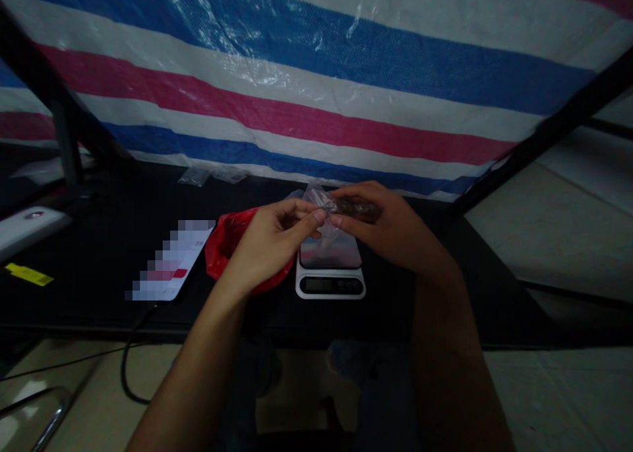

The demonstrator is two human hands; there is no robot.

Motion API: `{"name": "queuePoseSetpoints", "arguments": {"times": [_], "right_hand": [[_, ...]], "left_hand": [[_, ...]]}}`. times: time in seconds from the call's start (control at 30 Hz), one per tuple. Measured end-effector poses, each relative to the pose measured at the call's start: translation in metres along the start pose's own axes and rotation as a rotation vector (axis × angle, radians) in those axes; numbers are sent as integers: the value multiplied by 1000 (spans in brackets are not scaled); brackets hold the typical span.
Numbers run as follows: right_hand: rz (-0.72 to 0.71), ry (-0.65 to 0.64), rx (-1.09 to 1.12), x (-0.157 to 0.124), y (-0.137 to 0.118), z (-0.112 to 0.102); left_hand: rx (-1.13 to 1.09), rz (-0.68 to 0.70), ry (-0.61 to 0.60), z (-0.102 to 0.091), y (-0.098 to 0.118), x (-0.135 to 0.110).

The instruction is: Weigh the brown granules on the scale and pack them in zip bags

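Observation:
Both hands meet over a small digital scale (330, 284) with a white body and a shiny weighing plate. A clear plastic bag (320, 198) with something dark brown in it (353, 207) is held between them. My right hand (390, 225) is wrapped round the bag's dark, filled part, thumb towards the left. My left hand (277, 234) pinches the bag's loose clear end between thumb and fingers. Under my left wrist a red plastic bag (217, 248) stands open on the black table; its contents are hidden.
Left of the red bag lies a phone (173, 267) with a lit, partly blurred screen and a black cable (126, 360). A yellow tag (30, 274) and a white device (32, 231) are farther left. Small clear bags (195, 175) lie by the striped sheet (297, 96) behind the table.

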State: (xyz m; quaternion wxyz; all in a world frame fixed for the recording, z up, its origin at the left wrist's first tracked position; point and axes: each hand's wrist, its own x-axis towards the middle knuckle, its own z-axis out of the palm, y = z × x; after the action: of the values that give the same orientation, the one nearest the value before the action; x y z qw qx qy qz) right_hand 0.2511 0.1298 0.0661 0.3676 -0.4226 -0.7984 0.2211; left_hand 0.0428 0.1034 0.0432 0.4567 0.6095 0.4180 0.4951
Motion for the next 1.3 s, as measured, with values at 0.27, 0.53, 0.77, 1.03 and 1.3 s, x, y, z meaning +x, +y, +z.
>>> {"name": "queuePoseSetpoints", "arguments": {"times": [0.27,0.53,0.77,1.03,1.3], "right_hand": [[-63,-19,51,0,-14,10],[30,-217,339,2,-30,21],[61,-241,311,3,-28,19],[69,-119,254,5,-28,24],[109,-80,363,5,-29,23]], "left_hand": [[-59,-2,12,-8,3,-3],[29,30,-36,-15,10,-7],[66,63,-120,-18,9,-10],[35,8,-93,-19,11,-12],[350,283,13,-33,0,-12]]}}
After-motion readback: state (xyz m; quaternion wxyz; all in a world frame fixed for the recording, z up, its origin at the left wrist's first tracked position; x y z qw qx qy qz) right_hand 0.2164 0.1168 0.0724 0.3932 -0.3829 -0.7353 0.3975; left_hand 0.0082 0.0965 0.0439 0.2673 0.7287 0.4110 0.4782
